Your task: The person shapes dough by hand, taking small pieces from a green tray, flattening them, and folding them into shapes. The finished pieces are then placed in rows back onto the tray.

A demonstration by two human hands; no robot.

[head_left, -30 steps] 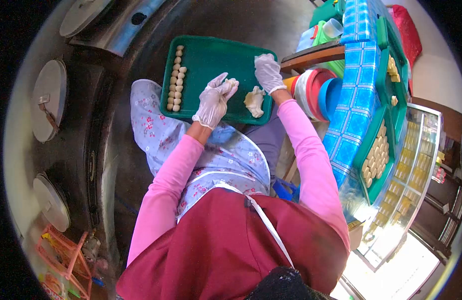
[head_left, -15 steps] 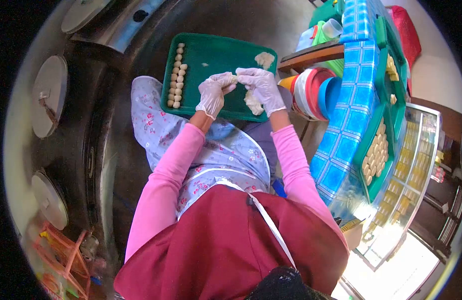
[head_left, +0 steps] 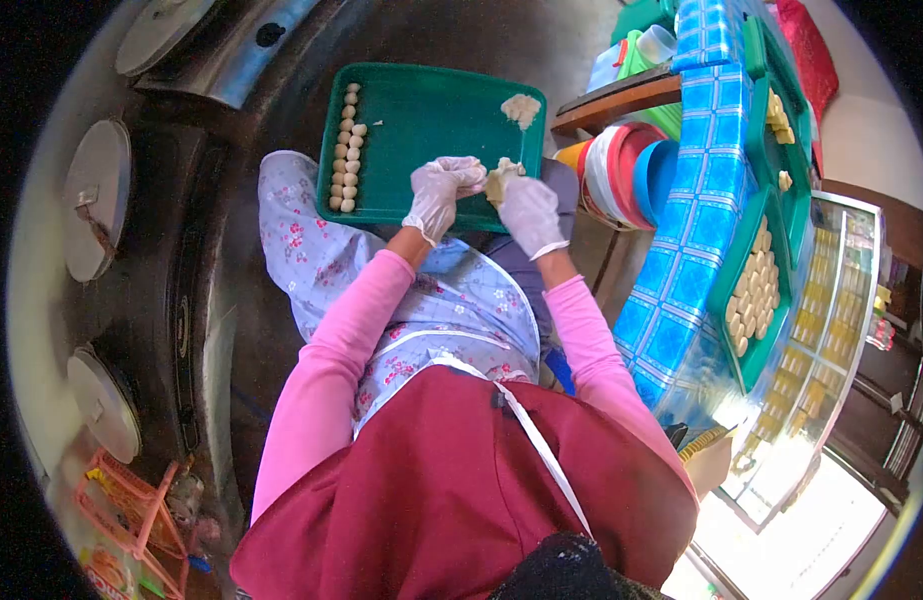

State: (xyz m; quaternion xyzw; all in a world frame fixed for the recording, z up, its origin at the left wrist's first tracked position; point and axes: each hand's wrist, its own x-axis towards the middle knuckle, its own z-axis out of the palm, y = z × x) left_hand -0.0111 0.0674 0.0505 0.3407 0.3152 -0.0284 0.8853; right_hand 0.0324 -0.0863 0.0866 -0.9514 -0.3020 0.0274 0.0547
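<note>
We are shaping dough into little balls. Nearest us, our right hand [head_left: 529, 205] is closed around a dough lump [head_left: 498, 180]. At its 9 o'clock, our left hand [head_left: 439, 190] pinches a small bit between curled fingers. Next we should roll that bit round. Farther off on the green tray [head_left: 421, 110], finished dough balls [head_left: 347, 150] line up at 9 o'clock, spare dough [head_left: 521, 108] at 1 o'clock.

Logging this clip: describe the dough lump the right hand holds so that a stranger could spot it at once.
Start at the green tray on the person's lap. At its near edge the two gloved hands meet; the dough lump sits in the right hand, beside the left hand. Unlike the small lump in the tray's far corner or the rolled balls lined along the other side, it is gripped in a glove.
</note>
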